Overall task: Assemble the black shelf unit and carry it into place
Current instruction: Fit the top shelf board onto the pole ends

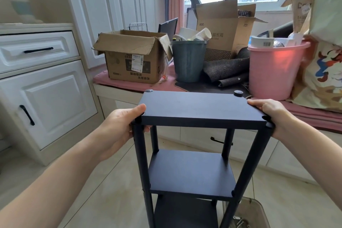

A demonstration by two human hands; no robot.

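Observation:
The black shelf unit (196, 109) stands upright in front of me, with three boards joined by round black posts. Its top board is level, and caps show on the two far corners. My left hand (120, 127) grips the near-left corner, thumb on top and fingers curled under around the post. My right hand (270, 114) grips the near-right corner the same way, thumb lying along the board's right edge. The lowest board is partly cut off by the frame's bottom edge.
A window bench with a pink cushion (133, 84) runs behind the shelf, loaded with an open cardboard box (133, 61), a grey bin (188, 61), a pink bucket (273, 70) and bags. White cabinets (42, 98) stand left. A clear plastic tub (248, 214) sits on the tiled floor.

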